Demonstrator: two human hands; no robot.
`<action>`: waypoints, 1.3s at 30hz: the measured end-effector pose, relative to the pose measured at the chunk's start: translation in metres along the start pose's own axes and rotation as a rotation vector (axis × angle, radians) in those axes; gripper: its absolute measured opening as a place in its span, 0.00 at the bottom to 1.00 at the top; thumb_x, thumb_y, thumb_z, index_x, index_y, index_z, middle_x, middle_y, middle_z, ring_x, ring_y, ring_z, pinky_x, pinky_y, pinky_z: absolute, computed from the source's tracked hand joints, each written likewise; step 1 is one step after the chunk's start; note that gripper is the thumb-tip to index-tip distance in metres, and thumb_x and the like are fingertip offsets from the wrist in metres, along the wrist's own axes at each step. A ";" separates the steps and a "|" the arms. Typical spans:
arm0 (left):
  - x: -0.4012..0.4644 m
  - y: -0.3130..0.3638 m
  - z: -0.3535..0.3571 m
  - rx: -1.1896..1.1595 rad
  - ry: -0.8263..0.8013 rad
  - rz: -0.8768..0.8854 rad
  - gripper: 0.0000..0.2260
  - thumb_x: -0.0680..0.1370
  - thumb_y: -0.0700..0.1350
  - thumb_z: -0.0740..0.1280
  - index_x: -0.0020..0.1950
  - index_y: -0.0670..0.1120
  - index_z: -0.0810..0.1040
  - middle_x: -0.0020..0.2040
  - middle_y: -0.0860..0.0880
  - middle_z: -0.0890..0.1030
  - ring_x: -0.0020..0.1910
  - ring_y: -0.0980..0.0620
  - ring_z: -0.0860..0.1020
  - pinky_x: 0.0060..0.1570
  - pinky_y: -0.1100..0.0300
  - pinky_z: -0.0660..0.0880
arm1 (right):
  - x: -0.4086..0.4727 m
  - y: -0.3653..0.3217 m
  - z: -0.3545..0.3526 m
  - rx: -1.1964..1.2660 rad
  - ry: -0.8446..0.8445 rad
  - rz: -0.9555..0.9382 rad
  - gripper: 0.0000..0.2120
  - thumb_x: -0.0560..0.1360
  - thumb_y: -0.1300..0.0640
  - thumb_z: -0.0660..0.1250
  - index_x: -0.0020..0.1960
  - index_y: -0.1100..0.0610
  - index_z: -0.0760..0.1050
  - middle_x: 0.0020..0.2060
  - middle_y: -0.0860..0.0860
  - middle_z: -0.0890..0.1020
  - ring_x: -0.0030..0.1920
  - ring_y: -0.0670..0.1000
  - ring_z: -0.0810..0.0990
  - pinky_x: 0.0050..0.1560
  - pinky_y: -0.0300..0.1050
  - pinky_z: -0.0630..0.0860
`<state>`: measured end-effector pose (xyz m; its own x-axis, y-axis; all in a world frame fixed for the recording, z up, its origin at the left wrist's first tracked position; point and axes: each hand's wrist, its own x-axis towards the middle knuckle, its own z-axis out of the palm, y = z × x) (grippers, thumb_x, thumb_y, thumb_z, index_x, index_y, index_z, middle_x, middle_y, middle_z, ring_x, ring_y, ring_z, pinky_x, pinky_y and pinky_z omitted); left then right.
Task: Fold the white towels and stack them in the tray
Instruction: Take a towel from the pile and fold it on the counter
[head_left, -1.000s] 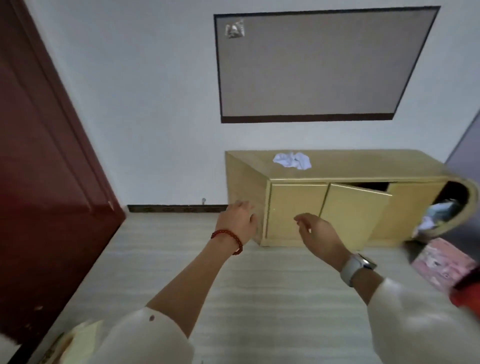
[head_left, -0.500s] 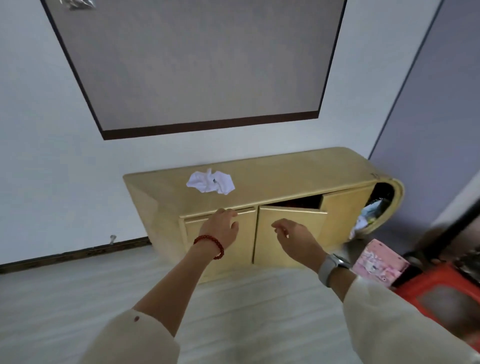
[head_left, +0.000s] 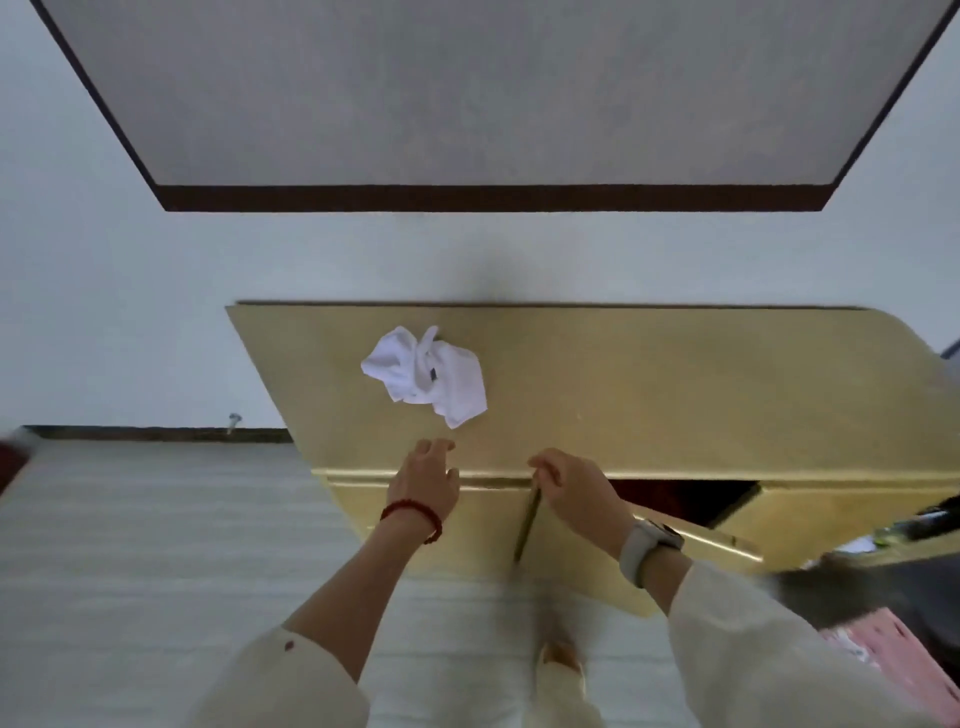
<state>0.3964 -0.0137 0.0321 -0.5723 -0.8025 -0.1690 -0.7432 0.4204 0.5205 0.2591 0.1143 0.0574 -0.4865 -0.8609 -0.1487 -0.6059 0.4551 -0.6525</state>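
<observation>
Both hands (head_left: 423, 480) empty; white towel (head_left: 426, 375) crumpled.

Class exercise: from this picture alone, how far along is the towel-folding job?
Done: nothing visible; the white towel lies crumpled and unfolded on the cabinet top. In hand: neither the left hand nor the right hand holds it; both are near the cabinet's front edge. Left: folding and stacking; no tray is in view.

Crumpled white towel (head_left: 427, 375) on gold cabinet (head_left: 675, 395) top. Left hand (head_left: 423, 480) open, fingers over front edge. Right hand (head_left: 574, 488) loosely curled beside ajar cabinet door (head_left: 587, 566).
</observation>
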 end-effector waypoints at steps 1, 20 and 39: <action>0.016 0.001 0.009 -0.005 0.002 -0.039 0.18 0.77 0.41 0.61 0.67 0.46 0.68 0.64 0.46 0.71 0.61 0.46 0.72 0.58 0.54 0.71 | 0.018 0.010 -0.001 -0.004 -0.036 -0.003 0.12 0.77 0.62 0.58 0.57 0.60 0.76 0.52 0.55 0.81 0.53 0.57 0.78 0.52 0.43 0.69; 0.177 -0.015 0.060 0.000 0.313 0.113 0.09 0.72 0.46 0.62 0.38 0.41 0.78 0.39 0.45 0.78 0.43 0.49 0.74 0.31 0.59 0.73 | 0.190 0.068 0.018 0.092 -0.230 0.025 0.18 0.75 0.63 0.60 0.65 0.58 0.68 0.58 0.56 0.75 0.58 0.55 0.75 0.56 0.46 0.70; 0.289 0.165 -0.151 -0.715 0.098 0.320 0.10 0.68 0.42 0.69 0.28 0.49 0.71 0.27 0.54 0.71 0.30 0.56 0.69 0.34 0.66 0.67 | 0.304 -0.055 -0.131 0.311 0.222 -0.233 0.03 0.77 0.61 0.60 0.48 0.58 0.71 0.35 0.43 0.74 0.33 0.42 0.73 0.35 0.32 0.71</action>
<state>0.1605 -0.2405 0.1954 -0.6628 -0.7361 0.1373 -0.1254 0.2899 0.9488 0.0624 -0.1425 0.1456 -0.5031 -0.8473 0.1700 -0.5139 0.1352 -0.8471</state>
